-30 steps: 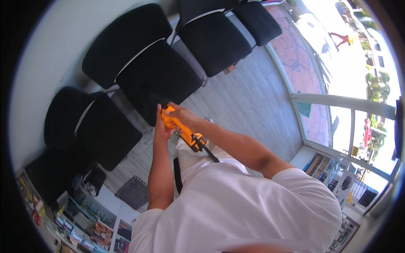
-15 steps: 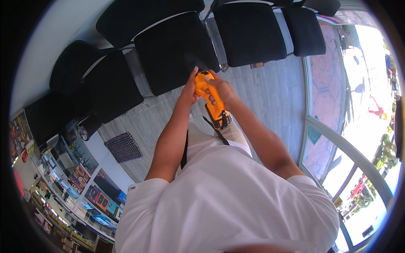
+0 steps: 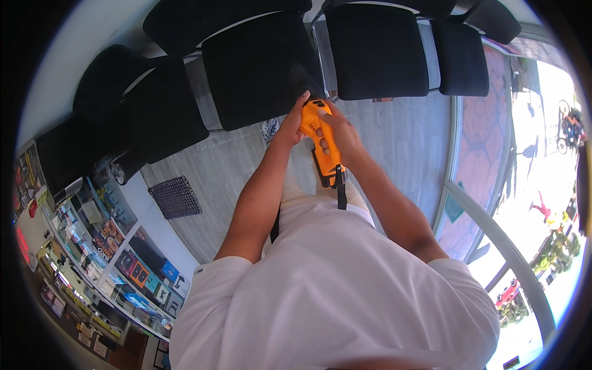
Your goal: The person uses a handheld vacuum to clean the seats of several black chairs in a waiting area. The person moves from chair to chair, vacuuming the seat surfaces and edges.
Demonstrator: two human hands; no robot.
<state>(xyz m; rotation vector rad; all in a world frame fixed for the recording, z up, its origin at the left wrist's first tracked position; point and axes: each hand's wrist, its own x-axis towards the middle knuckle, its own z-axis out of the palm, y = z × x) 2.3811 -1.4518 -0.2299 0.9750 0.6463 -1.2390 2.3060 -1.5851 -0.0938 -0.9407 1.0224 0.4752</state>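
Observation:
An orange cordless blower (image 3: pixel 316 115) with a dark nozzle (image 3: pixel 301 75), a black battery end and a black strap is held out in front of me, nozzle toward the middle black seat (image 3: pixel 253 74). My right hand (image 3: pixel 348 139) is wrapped round its handle, thumb on top near the dark control. On the other side, my left hand (image 3: pixel 292 128) grips the rounded body, its thumb pointing up beside the nozzle's base. The nozzle's tip blends into the dark seat, so I cannot tell whether it touches.
More joined black seats (image 3: pixel 376 52) line the wall ahead, left and right. A dark patterned mat (image 3: pixel 175 197) lies on the grey plank floor (image 3: pixel 237 163). Glass display cases (image 3: pixel 132 246) with boxed goods stand at left; a framed glass door (image 3: pixel 487 209) is at right.
Both hands and the blower appear a little farther right in view, still over the middle seat's edge. The strap now hangs straighter. The grip of both hands is unchanged.

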